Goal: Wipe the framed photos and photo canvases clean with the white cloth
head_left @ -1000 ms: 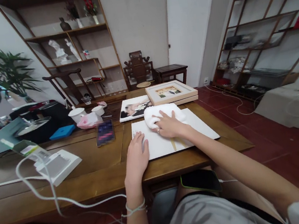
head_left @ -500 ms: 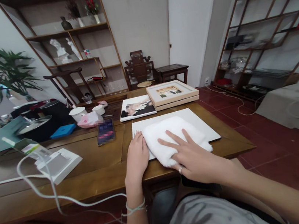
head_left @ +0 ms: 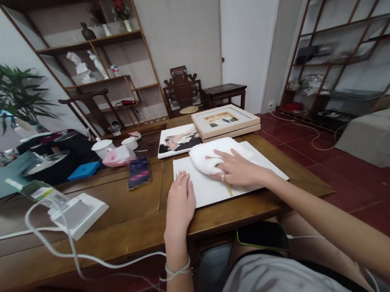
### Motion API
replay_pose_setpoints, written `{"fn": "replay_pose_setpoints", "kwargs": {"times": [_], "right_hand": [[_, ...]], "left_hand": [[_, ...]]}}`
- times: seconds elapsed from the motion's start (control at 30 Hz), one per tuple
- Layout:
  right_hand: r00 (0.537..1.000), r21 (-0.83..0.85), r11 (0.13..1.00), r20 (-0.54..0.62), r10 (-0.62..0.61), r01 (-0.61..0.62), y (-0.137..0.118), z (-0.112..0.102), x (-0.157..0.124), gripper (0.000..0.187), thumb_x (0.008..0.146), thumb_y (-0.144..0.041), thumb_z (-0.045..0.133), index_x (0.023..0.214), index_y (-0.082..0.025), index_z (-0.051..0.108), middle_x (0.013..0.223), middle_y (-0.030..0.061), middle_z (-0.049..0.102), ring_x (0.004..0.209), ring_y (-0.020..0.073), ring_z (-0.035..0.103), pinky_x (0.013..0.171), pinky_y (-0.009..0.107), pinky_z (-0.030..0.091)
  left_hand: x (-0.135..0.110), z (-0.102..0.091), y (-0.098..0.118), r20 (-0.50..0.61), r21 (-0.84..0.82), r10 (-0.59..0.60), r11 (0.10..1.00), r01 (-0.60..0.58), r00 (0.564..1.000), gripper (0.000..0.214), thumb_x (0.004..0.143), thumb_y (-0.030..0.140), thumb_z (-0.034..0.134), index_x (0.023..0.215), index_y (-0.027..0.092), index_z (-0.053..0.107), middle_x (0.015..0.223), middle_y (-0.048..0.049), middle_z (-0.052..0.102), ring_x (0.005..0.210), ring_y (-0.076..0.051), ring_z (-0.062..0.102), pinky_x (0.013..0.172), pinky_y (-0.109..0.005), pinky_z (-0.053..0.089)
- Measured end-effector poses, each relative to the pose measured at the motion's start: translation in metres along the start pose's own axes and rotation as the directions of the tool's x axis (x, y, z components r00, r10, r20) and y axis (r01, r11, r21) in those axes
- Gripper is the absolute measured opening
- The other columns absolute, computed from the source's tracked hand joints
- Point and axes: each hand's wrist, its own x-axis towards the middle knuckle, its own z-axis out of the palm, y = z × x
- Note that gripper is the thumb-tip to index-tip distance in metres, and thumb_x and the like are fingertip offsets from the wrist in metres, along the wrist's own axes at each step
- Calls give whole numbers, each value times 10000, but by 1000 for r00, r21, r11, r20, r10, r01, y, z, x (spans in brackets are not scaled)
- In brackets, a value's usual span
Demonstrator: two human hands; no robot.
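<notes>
White terry-like cloth point(head_left: 213, 149) lies bunched on the far part of a flat white board point(head_left: 207, 192), and we see the right hand point(head_left: 240, 168) laid over it, its fingers spread wide and touching the fabric; we cannot tell whether any finger curls beneath. The left hand point(head_left: 181, 201) rests nearly flat at the board's left edge, fingers close together and fairly straight, grasping nothing that we can make out. Two tan strips point(head_left: 229, 189) show on the board near the right hand. The board lies near the edge of the wooden surface point(head_left: 133, 222), just in front of a photo print point(head_left: 181, 140) and two stacked picture frames point(head_left: 225, 117).

Turning to containers, we find a white box point(head_left: 98, 209) on the left with a flat grey piece inside. Farther back stand a lidded white pot point(head_left: 103, 149) and a clear cup point(head_left: 115, 129), whose contents we cannot make out. Near them sits a pink-and-white packet point(head_left: 118, 156). A pale blue bin point(head_left: 3, 175) at far left holds several items too jumbled to tell. On the shelf point(head_left: 93, 42) behind, a white vase point(head_left: 128, 26) holds red sprays point(head_left: 119, 4).
</notes>
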Motion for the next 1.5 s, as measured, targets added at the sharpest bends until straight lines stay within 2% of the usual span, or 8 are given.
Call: {"fn": "replay_pose_setpoints", "kwargs": {"times": [0.17,0.33,0.47,0.7,0.9,1.23,1.37,1.5], "right_hand": [[996,-49,994,-13,92,-93,8,3,35,403,908,-308,340,1232,-255,573,1520,21,266,1404,328,117,1044,686,95],[994,-85,991,-34,102,-105,2,6,39,394,867,-240,383,1191,-221,607,1524,46,255,1399,362,102,1013,725,77],[998,-111,992,-37,51,-55,-13,11,18,373,836,-205,415,1127,-192,648,1521,47,259,1402,356,87,1032,703,81],[995,-121,991,-68,-69,61,-47,17,-44,304,851,-195,430,979,-195,706,1510,33,286,1402,348,112,1055,674,110],[995,-77,992,-21,-100,98,-48,10,-66,298,813,-149,455,957,-216,707,1504,0,296,1407,316,114,1079,647,101],[994,4,994,3,-107,107,-14,0,-27,333,895,-285,396,1089,-222,659,1500,26,298,1410,294,124,1084,632,102],[999,-8,999,6,-41,41,-3,-1,2,381,913,-346,365,1175,-234,618,1508,29,286,1411,302,107,1080,634,91],[998,-85,995,-31,48,-50,-4,5,22,366,879,-254,393,1163,-241,624,1516,27,277,1403,323,120,1053,674,70]], "left_hand": [[0,0,-1,-19,-8,17,1000,-17,1000,374,908,198,370,1172,54,593,1312,-180,555,1283,-259,459,1104,-428,325],[0,1,-1,-34,-19,18,1000,-19,999,361,908,198,373,1161,81,602,1299,-169,569,1278,-260,465,1097,-443,332],[0,2,-2,-30,-27,3,1000,-4,1000,365,913,207,368,1159,74,602,1315,-176,552,1283,-266,458,1097,-454,328],[0,0,0,-20,-27,39,999,-39,999,370,919,180,347,1190,108,589,1322,-149,553,1284,-242,459,1102,-431,327],[0,-2,0,0,-18,56,998,-56,998,390,913,150,329,1211,78,570,1336,-162,536,1293,-239,447,1112,-420,314],[-1,2,-2,-44,-27,17,999,-18,999,369,912,211,359,1167,95,598,1307,-155,566,1278,-245,466,1103,-429,326],[-1,1,-2,-40,-30,15,999,-16,999,367,917,221,352,1156,100,603,1304,-151,569,1282,-244,461,1100,-434,325],[-1,0,0,-18,-28,6,1000,-7,1000,383,922,219,340,1164,68,595,1316,-172,553,1289,-245,452,1108,-425,312]]}}
